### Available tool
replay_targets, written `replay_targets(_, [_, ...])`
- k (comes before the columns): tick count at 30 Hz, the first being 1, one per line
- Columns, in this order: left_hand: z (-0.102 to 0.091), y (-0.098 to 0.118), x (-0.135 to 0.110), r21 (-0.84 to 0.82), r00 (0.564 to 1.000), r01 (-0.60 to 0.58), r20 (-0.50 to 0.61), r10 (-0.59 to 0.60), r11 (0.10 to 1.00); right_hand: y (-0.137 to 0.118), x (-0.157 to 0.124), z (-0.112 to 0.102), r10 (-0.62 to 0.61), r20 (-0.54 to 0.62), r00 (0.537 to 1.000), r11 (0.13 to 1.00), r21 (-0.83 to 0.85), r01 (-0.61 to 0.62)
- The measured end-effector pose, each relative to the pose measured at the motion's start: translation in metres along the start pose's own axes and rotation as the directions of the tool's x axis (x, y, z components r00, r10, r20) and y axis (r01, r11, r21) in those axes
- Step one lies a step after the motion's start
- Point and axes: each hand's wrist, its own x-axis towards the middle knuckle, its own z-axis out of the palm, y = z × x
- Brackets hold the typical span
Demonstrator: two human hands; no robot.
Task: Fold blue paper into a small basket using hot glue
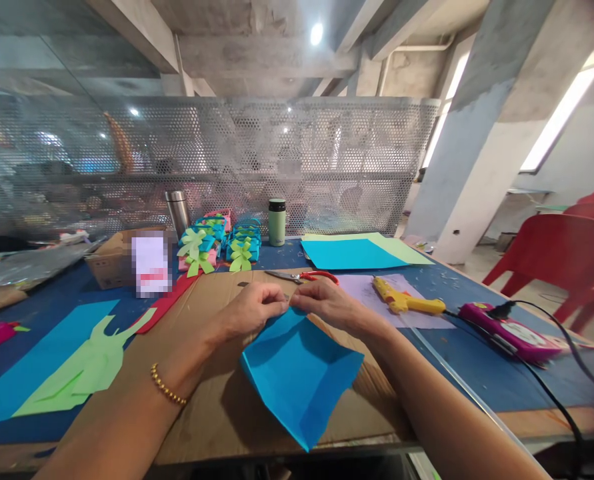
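Left hand (pixel 257 305) and right hand (pixel 329 303) pinch blue paper's (pixel 299 367) far end.

A bright blue paper piece (pixel 299 367), creased and turning up along its edges, is stretching out diamond-like over brown cardboard (pixel 199 430), one corner pointing toward the near side.

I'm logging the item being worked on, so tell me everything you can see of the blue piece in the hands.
The blue piece is plain bright blue and looks like stiff paper or thin sheet. Its sides bend up into a shallow, open, tray-like form, the hollow facing the camera. It lies askew, one corner pointing toward the wearer. Fingertips of the left hand and right hand pinch its far end, above brown cardboard; any contact there is unclear.
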Motion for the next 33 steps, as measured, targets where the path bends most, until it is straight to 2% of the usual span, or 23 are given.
replay_targets(5, [0.001,0.001,0.000,-0.021,0.999,0.028,-0.031,-0.028,0.999,0.000,0.000,0.001,0.021,0.006,1.000,1.000,0.023,-0.021])
replay_targets(11, [0.001,0.005,-0.001,-0.064,0.998,0.059,0.004,-0.059,0.996,0.002,0.001,0.003,0.032,0.025,0.999,0.998,0.052,-0.034])
replay_targets(16, [-0.001,0.003,0.000,-0.031,0.998,0.006,0.070,-0.004,1.000,0.000,0.000,0.002,0.039,0.033,0.999,0.998,0.050,-0.040])
replay_targets(21, [0.000,-0.002,0.000,-0.011,0.996,-0.049,0.072,0.050,0.999,-0.001,0.000,0.002,0.036,0.023,0.999,0.998,0.057,-0.037])
replay_targets(26, [-0.002,-0.002,0.001,0.037,0.999,-0.038,-0.033,0.039,0.999,0.005,0.001,0.002,0.016,0.001,1.000,0.996,0.084,-0.016])
replay_targets(33, [-0.001,-0.003,0.003,0.107,0.986,-0.017,-0.163,0.034,0.994,0.011,0.001,-0.001,0.074,0.032,0.997,0.996,-0.054,-0.072])
